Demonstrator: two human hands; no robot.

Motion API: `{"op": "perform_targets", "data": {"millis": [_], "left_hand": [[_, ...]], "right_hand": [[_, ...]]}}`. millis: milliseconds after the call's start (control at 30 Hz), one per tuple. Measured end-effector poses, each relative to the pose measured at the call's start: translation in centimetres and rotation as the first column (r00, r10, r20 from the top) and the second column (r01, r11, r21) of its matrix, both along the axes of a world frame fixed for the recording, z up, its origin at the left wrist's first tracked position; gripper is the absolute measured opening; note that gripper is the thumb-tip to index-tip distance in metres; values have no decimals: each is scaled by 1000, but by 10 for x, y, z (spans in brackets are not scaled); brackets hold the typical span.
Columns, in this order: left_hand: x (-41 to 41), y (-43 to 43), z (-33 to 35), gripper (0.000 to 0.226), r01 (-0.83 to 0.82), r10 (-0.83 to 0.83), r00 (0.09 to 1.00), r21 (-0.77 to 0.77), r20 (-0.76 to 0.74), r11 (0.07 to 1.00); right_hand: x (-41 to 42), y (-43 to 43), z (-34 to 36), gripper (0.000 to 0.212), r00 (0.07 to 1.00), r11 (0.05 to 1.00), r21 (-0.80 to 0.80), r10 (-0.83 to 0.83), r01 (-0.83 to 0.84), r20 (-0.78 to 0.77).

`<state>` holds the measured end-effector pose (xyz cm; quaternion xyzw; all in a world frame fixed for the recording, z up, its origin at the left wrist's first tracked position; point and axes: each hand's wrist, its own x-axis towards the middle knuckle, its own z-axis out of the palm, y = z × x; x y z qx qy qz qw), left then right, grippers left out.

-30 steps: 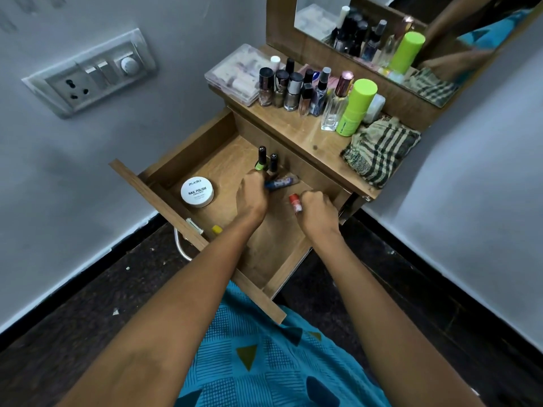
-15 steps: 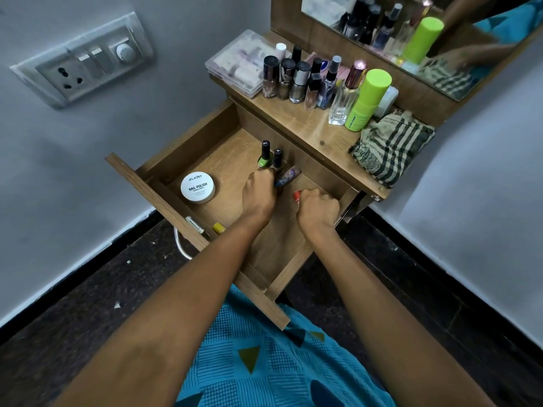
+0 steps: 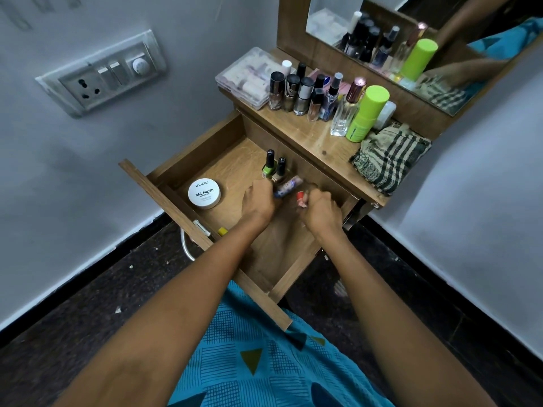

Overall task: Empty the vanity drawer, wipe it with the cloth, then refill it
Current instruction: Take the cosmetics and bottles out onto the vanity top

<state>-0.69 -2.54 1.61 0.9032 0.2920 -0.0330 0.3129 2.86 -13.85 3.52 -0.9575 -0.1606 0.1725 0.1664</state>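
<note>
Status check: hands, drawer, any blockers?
Left hand grips bluish tube, right hand pinches red-capped item. Drawer not yet empty: green polish bottle, second bottle, white tub, yellow item. Cloth on vanity top. Nothing blocking.

Green-and-cream checked cloth (image 3: 390, 155), lime-green bottle (image 3: 367, 113), white jar (image 3: 204, 193).

Matt wood-grain drawer (image 3: 205, 148); coarse checked cloth (image 3: 390, 160); glossy glass perfume bottle (image 3: 342, 118).

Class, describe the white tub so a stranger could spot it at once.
Look in the open wooden drawer. The white tub sits alone at its left. Unlike the slim bottles nearby, it is flat, round and printed NAIL POLISH.
</note>
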Motion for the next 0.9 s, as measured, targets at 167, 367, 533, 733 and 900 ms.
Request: {"op": "perform_targets", "data": {"millis": [167,367,533,733,900], "left_hand": [[-14,8,16,26,45,-39,994,-53,100,998],[-23,13,44,24,11,30,950,-129,311,992],[-13,19,67,25,-33,101,897,-163,431,986],[17,28,86,25,-55,161,830,-209,534,976],[40,35,86,28,-80,191,801,-216,567,973]], "right_hand": [[8,-4,19,8,894,873,369,-148,319,-423],[10,-16,60,25,627,590,526,42,613,-778],[17,-14,83,35,563,399,594,205,699,-801],[36,13,95,38,761,364,734,94,573,-642],[58,43,86,24,917,503,776,-95,380,-388]]}}
